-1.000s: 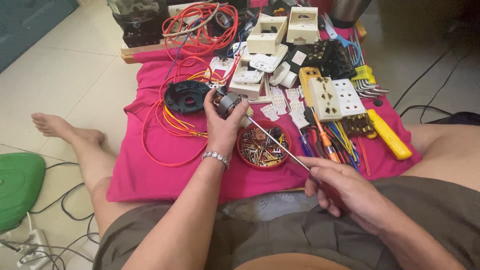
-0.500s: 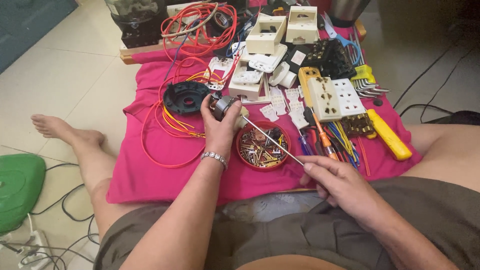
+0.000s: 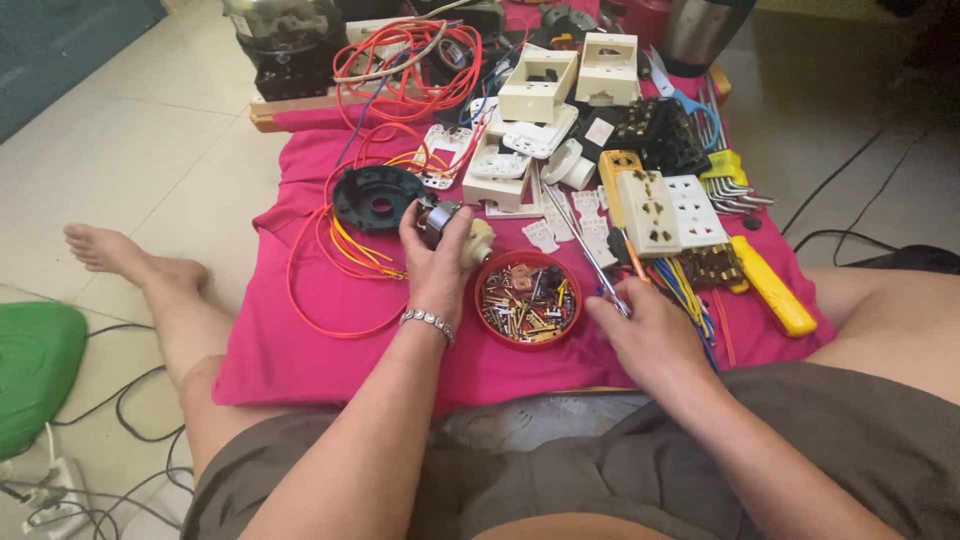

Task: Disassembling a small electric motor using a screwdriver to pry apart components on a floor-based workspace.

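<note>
My left hand [image 3: 432, 272], a bead bracelet on its wrist, grips a small electric motor [image 3: 445, 224] with a cream end, held above the pink cloth [image 3: 300, 350]. My right hand [image 3: 645, 330] lies on the cloth to the right of a red round lid [image 3: 528, 301] full of small screws and metal bits. It holds a thin screwdriver [image 3: 585, 250] whose shaft lies flat, pointing away toward the white parts. The motor and the screwdriver tip are apart.
A black round housing [image 3: 377, 197] with orange and yellow wires lies left of the motor. White socket plates [image 3: 670, 210], cream boxes [image 3: 570, 75], red wire coils [image 3: 405, 60], a yellow-handled tool [image 3: 770, 285] and hex keys [image 3: 735, 185] crowd the cloth. My bare leg [image 3: 160, 290] stretches left.
The right hand has swung the screwdriver away from the motor and lowered it to the cloth beside the red lid. The left hand still holds the motor, a little lower.
</note>
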